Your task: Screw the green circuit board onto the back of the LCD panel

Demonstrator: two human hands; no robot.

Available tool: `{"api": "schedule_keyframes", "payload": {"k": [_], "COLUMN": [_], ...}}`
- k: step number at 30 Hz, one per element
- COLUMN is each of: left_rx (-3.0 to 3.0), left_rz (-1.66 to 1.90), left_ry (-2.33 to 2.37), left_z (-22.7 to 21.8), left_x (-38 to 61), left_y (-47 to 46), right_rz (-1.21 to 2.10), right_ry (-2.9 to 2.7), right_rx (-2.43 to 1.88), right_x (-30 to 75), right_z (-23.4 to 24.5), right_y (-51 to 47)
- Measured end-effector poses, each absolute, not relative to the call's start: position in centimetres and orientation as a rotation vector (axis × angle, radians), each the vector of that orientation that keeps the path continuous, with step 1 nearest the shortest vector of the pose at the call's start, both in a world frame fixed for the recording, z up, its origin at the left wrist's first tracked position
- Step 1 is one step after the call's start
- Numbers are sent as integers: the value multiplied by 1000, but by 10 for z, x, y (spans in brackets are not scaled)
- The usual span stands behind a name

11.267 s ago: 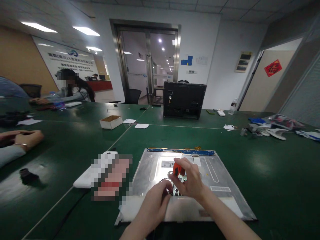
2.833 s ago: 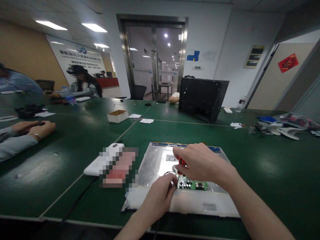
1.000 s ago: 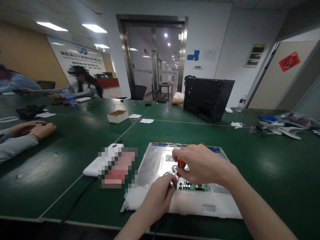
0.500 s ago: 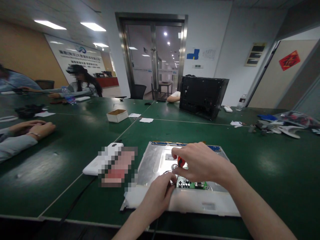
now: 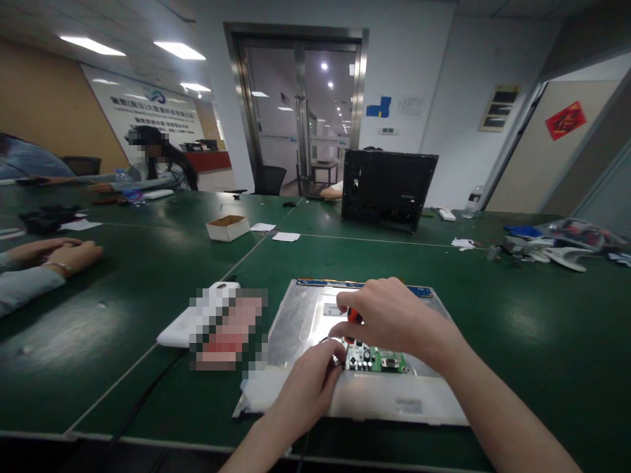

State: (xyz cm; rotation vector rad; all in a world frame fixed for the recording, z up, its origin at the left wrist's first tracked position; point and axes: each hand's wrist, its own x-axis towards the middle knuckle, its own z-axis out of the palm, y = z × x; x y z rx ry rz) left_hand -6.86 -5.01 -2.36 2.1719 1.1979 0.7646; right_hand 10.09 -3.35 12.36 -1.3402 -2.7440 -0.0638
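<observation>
My right hand (image 5: 389, 312) is closed on a red and black screwdriver (image 5: 353, 316), held upright over a green circuit board (image 5: 389, 360). The board is fixed to a silvery metal display panel (image 5: 286, 335) lying flat on the green table. Close to the screwdriver's lower end, my left hand (image 5: 313, 371) rests at the board's left edge, fingers bent together around a spot by a dark cable. What those fingers pinch is hidden. The screwdriver's tip cannot be made out. Along the panel's far edge runs a blue circuit strip (image 5: 320, 283).
Left of the panel lie a white power bank (image 5: 177, 328) and a blurred-out pinkish item (image 5: 229, 332). A small open box (image 5: 228, 228) stands farther back. A black monitor housing (image 5: 389, 187) is upright at the far side. Another person's hands (image 5: 73, 256) rest at left.
The black housing at the far side has turned to face more squarely and shifted left. My hands stay almost in place on the panel; the view has shifted slightly.
</observation>
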Motion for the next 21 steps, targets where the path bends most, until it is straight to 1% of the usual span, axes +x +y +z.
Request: {"api": "schedule_keyframes", "payload": {"k": [3, 8, 10, 16, 21], "left_rx": [2164, 2172, 2189, 2187, 2184], "left_rz": [763, 791, 804, 780, 789], "left_ry": [1197, 1172, 1177, 1203, 1185], "left_z": [-23, -26, -29, -28, -27], "left_x": [-68, -68, -68, -68, -67], "left_y": [-50, -50, -49, -48, -48], "right_rz": [-94, 63, 97, -57, 16], "right_ry": [-2769, -2800, -2798, -2764, -2812], "right_rx": [-1313, -1143, -1146, -1289, -1195], "right_x": [99, 104, 105, 100, 104], "right_z": [124, 127, 126, 123, 126], "right_y": [-34, -38, -39, -35, -37]}}
